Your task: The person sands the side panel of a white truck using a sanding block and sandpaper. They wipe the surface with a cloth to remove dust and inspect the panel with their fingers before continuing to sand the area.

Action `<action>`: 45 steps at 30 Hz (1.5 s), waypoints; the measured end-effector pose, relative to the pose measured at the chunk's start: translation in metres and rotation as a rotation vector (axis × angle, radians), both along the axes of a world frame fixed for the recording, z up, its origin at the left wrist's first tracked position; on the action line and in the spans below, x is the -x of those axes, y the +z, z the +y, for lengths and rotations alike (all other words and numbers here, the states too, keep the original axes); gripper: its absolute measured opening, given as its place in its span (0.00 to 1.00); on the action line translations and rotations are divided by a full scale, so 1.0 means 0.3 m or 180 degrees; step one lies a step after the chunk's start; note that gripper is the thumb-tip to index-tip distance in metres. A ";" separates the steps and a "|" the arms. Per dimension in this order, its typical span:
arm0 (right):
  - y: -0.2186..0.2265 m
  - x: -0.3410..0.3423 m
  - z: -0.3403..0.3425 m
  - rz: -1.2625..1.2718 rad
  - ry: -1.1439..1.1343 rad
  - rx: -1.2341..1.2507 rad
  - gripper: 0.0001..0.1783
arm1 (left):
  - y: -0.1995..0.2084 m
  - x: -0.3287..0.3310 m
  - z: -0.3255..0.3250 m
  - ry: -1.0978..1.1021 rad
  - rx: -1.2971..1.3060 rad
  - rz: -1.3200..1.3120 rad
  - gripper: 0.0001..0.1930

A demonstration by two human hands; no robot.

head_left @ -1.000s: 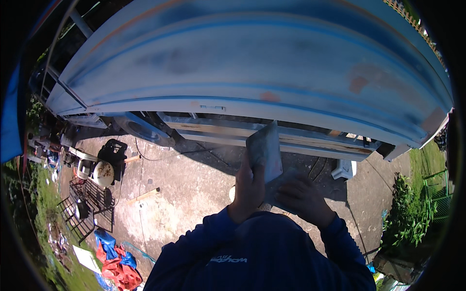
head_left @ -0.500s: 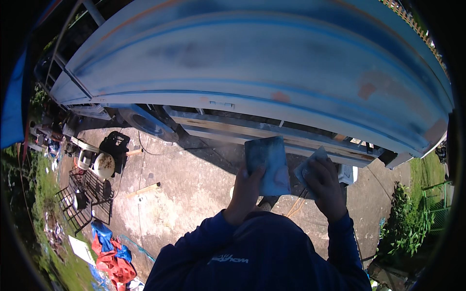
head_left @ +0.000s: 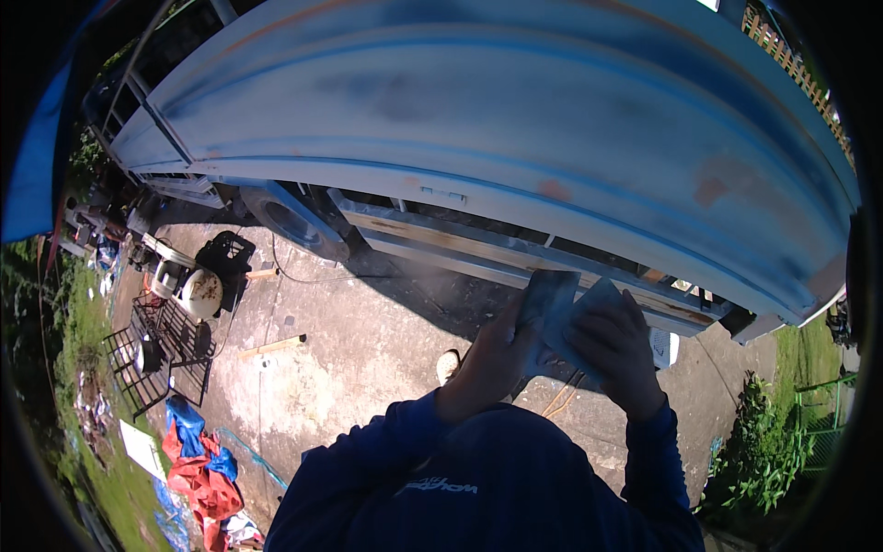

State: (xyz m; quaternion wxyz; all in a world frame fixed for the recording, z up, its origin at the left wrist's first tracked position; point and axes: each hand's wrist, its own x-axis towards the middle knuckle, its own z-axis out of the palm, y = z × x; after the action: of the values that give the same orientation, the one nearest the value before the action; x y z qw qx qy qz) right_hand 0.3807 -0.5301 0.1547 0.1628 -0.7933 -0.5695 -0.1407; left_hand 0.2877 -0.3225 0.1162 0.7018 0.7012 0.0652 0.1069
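My left hand (head_left: 492, 357) grips a thin blue-grey rectangular plate (head_left: 552, 290), turned so that it looks narrow. Closed around a smaller pale blue-grey flat piece (head_left: 598, 296) is my right hand (head_left: 614, 342), its fingers over the face. The two flat pieces come together in front of my chest and seem to touch; my hands partly hide where they meet. Beyond them stretches a vehicle's long side panel (head_left: 441, 120), white and blue with reddish-brown patches.
Under the panel are a wheel (head_left: 290, 221) and long beams (head_left: 441, 241). On the concrete ground (head_left: 313, 359) lie a wooden stick (head_left: 273, 346), a metal rack (head_left: 156, 354) and a red and blue tarp (head_left: 198, 478). A white stool-like object (head_left: 200, 293) stands left; plants (head_left: 759, 451) grow right.
The left plate has tilted from face-on to nearly edge-on and moved right, against the piece in my right hand. A shoe now shows beside my left wrist. The view has shifted slightly.
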 end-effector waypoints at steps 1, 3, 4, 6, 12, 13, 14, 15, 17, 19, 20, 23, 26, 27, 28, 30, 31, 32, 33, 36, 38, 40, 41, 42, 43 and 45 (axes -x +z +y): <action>-0.026 0.023 0.016 0.0167 0.0075 -0.0049 0.20 | 0.021 0.005 -0.003 0.0083 -0.0098 0.0152 0.25; -0.079 0.077 0.047 0.0338 0.0367 -0.0139 0.19 | 0.034 0.003 -0.002 0.0488 -0.0300 0.0094 0.23; -0.089 0.091 0.043 0.0399 0.0441 -0.0060 0.19 | 0.021 0.000 -0.010 0.0778 -0.0395 -0.0095 0.21; -0.100 0.102 0.023 0.0509 0.0520 0.0111 0.18 | 0.025 -0.008 -0.015 0.1145 -0.0445 -0.0284 0.18; -0.030 0.127 0.023 0.1013 0.0385 -0.0640 0.20 | 0.030 -0.033 -0.018 0.1004 0.1458 -0.0125 0.16; -0.018 0.130 0.042 0.0945 0.0583 -0.0808 0.20 | 0.029 -0.029 -0.023 0.0943 0.2078 -0.0080 0.16; -0.044 0.116 0.039 0.0943 0.0339 -0.0689 0.20 | 0.028 -0.026 -0.032 0.0842 0.2705 -0.0023 0.17; -0.114 0.086 0.042 0.0952 0.0126 -0.0572 0.20 | 0.011 -0.019 -0.033 0.0878 0.2728 0.0053 0.17; -0.275 -0.003 -0.010 0.1144 -0.0217 -0.0471 0.22 | -0.040 -0.010 -0.025 0.0867 0.2818 0.0234 0.18; -0.221 -0.046 -0.058 0.0797 -0.0401 -0.0132 0.25 | -0.020 0.011 -0.021 0.0934 0.2485 0.0329 0.17; -0.177 -0.053 -0.077 0.0620 -0.0488 0.0041 0.26 | -0.008 0.019 -0.015 0.0964 0.2317 0.0365 0.17; -0.153 0.036 -0.017 0.0314 -0.0063 -0.0124 0.30 | -0.001 0.020 -0.010 0.1028 0.1371 0.0422 0.17; -0.133 0.020 -0.032 0.0084 0.0019 -0.0092 0.27 | -0.043 0.030 0.006 0.0904 0.0234 -0.0185 0.17; -0.105 0.010 -0.041 0.0080 -0.0051 -0.0142 0.26 | -0.049 0.032 0.004 0.0893 0.0147 -0.0237 0.17; -0.087 0.000 -0.047 0.0076 -0.0121 -0.0193 0.25 | -0.049 0.033 0.002 0.0861 0.0197 -0.0222 0.17; -0.096 0.016 -0.022 -0.0109 0.0097 -0.0095 0.22 | -0.006 0.020 0.000 0.0737 0.0415 -0.0114 0.19; -0.106 0.023 -0.032 -0.0138 0.0148 0.0028 0.22 | 0.015 0.017 -0.003 0.0656 0.0589 -0.0023 0.20; -0.102 0.024 -0.037 -0.0183 0.0194 0.0152 0.21 | 0.031 0.014 0.003 0.0444 0.0354 0.0228 0.21; -0.088 0.013 -0.044 -0.0122 0.0136 0.0028 0.22 | 0.045 0.012 0.012 0.0222 0.0112 0.0473 0.22; -0.050 0.014 -0.078 0.0106 -0.0013 -0.0234 0.23 | 0.044 0.015 -0.028 -0.0059 -0.0217 0.0451 0.23; -0.083 0.038 -0.021 0.0334 0.0102 -0.0332 0.22 | 0.074 0.009 -0.051 0.0120 0.0128 0.0253 0.21; -0.095 0.091 0.001 0.0327 0.0415 -0.0321 0.22 | 0.078 0.000 -0.041 0.0297 -0.0314 0.0144 0.20; -0.109 0.108 -0.006 0.0333 0.0431 -0.0328 0.22 | 0.052 0.003 -0.039 0.0605 -0.0675 0.0139 0.21; -0.127 0.125 -0.017 0.0340 0.0444 -0.0342 0.22 | 0.047 0.007 -0.051 0.0702 -0.0402 0.0149 0.23; -0.143 0.131 -0.036 0.0349 0.0468 -0.0356 0.23 | 0.051 -0.003 -0.073 0.0847 -0.0222 -0.0069 0.24; -0.172 0.126 -0.086 0.0620 0.0204 -0.0181 0.23 | 0.055 -0.009 -0.088 0.1057 -0.0032 -0.0371 0.26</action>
State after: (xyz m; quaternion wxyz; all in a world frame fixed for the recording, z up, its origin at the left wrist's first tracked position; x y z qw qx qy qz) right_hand 0.3429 -0.5558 0.1032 0.2442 -0.7797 -0.5718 -0.0737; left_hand 0.2904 -0.3490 0.1328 0.6737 0.6769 0.1388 0.2621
